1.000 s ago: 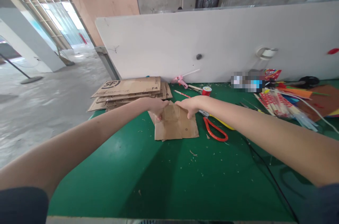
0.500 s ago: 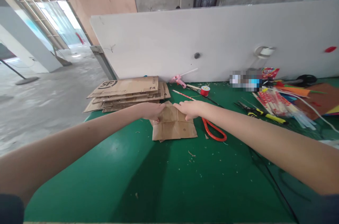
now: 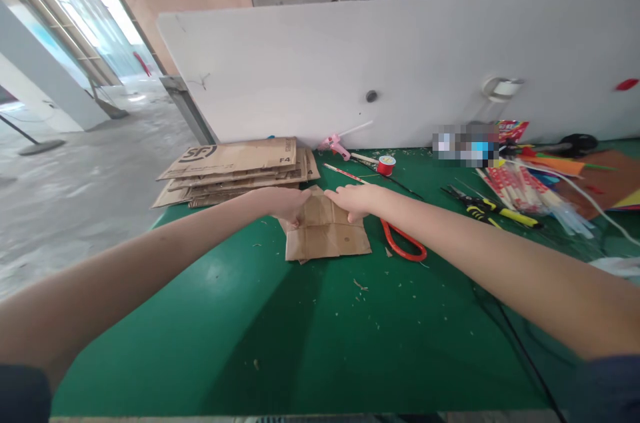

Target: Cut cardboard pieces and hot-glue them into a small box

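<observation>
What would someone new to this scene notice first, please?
Probably the two bare hands, left and right, on a creased brown cardboard piece at the middle of the green table. Next, the red-orange handle loop beside it, partly hidden by the right forearm, and the stacked cardboard marked SF at the table's far left.

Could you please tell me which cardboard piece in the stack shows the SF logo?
The topmost piece, logo on its exposed face; the pieces beneath are mostly covered.
</observation>
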